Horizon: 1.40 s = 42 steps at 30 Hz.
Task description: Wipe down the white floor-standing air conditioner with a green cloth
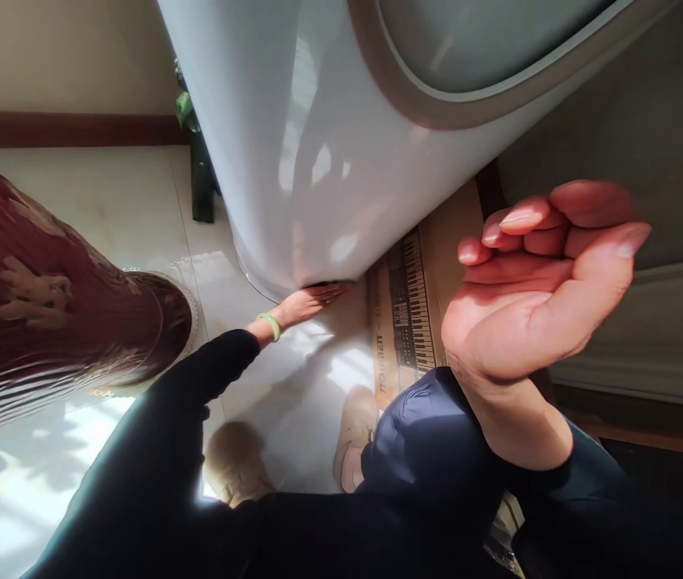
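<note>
The white washing machine [293,137] has a smooth, shining body with rounded form, and patches of sunlight lie on it. It appears tilted in this view. Its round door shows a grey window [486,48] inside a wide taupe rim, and this door is far from the left hand [308,304], whose flat fingers touch the machine's lower edge. Just beside the right hand [534,281], which is empty, a cardboard box [438,241] stands close against the machine, and a picture of an electronic keyboard [410,310] is printed on it.
</note>
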Tool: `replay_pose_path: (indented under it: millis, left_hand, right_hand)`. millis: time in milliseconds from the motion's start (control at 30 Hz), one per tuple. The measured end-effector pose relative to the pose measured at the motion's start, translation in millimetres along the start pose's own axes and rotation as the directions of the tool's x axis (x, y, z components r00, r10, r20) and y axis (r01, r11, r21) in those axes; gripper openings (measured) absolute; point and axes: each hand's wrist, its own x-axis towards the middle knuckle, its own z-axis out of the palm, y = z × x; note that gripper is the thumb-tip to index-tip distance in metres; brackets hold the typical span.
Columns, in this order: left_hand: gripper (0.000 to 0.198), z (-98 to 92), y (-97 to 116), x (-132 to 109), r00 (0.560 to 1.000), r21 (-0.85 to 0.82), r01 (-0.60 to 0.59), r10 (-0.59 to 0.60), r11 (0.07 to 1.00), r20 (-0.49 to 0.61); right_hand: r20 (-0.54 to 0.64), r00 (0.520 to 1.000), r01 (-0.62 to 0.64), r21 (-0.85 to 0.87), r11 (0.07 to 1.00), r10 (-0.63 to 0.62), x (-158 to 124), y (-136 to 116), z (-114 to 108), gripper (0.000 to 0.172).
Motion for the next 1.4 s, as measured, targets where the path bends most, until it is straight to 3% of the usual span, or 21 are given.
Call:
replay_pose_path:
  millis: [67, 200, 267, 367, 467, 567, 667, 800, 900, 1000, 1100, 1200, 1400]
  left_hand:
    - [0.069, -19.2, -6, -12, 0.998, -0.024, -0.014, 0.015, 1.000, 0.054]
    - [0.049, -62.1, -11, -22, 0.994, -0.017, 0.045, -0.043, 0.999, 0.105]
    - [0.043, -80.1, -3, -12, 0.991, 0.030, 0.112, -0.114, 0.993, 0.070]
    - [0.041, -93.3, 21, 22, 0.985, 0.075, 0.160, -0.154, 0.984, -0.071]
    - [0.049, -86.0, 48, 57, 0.982, 0.083, 0.128, -0.114, 0.988, -0.151]
    - [0.064, -64.4, 62, 73, 0.999, 0.103, 0.000, 0.005, 0.995, -0.049]
    - [0.071, -41.7, 58, 63, 0.992, 0.150, -0.108, 0.097, 0.983, 0.082]
    - [0.071, -30.8, 41, 34, 0.981, 0.270, -0.131, 0.086, 0.954, 0.173]
    - [0.073, -37.5, 39, 25, 0.986, 0.327, -0.151, 0.118, 0.933, 0.121]
    - [0.072, -47.4, 50, 34, 0.993, 0.313, -0.118, 0.120, 0.942, 0.012]
    - [0.070, -51.8, 61, 46, 0.997, 0.263, -0.061, 0.070, 0.963, -0.025]
    - [0.069, -45.6, 59, 43, 0.999, 0.236, -0.028, 0.031, 0.971, -0.007]
    - [0.060, -23.1, 31, 6, 0.998, 0.255, -0.034, 0.021, 0.966, 0.054]
  right_hand:
    - [0.006, 1.000, -0.015, 0.044, 0.999, 0.015, 0, -3, 0, 0.051]
    - [0.001, 0.999, -0.039, 0.102, 0.994, 0.039, -1, -8, 0, 0.058]
    - [0.000, 0.999, -0.042, 0.088, 0.995, 0.042, -1, -9, 1, 0.059]
    - [-0.005, 0.999, -0.040, 0.041, 0.998, 0.040, 0, -8, 2, 0.057]
    - [-0.020, 0.999, -0.030, 0.029, 0.999, 0.031, 1, -6, 2, 0.054]
    - [-0.035, 0.999, -0.028, -0.075, 0.997, 0.026, 2, -6, 2, 0.054]
    - [-0.036, 0.998, -0.053, -0.156, 0.986, 0.048, 2, -8, 1, 0.054]
    - [-0.022, 0.997, -0.076, -0.083, 0.994, 0.074, 3, -10, -2, 0.052]
    - [-0.015, 0.996, -0.094, -0.080, 0.992, 0.093, 2, -12, -4, 0.053]
    - [-0.010, 0.994, -0.107, -0.068, 0.992, 0.106, 1, -14, -5, 0.056]
    - [-0.013, 0.993, -0.120, -0.089, 0.989, 0.119, 2, -15, -4, 0.057]
    - [-0.019, 0.994, -0.109, -0.046, 0.993, 0.108, 5, -12, -3, 0.053]
    - [0.009, 0.993, -0.115, 0.086, 0.990, 0.114, 7, -11, -3, 0.055]
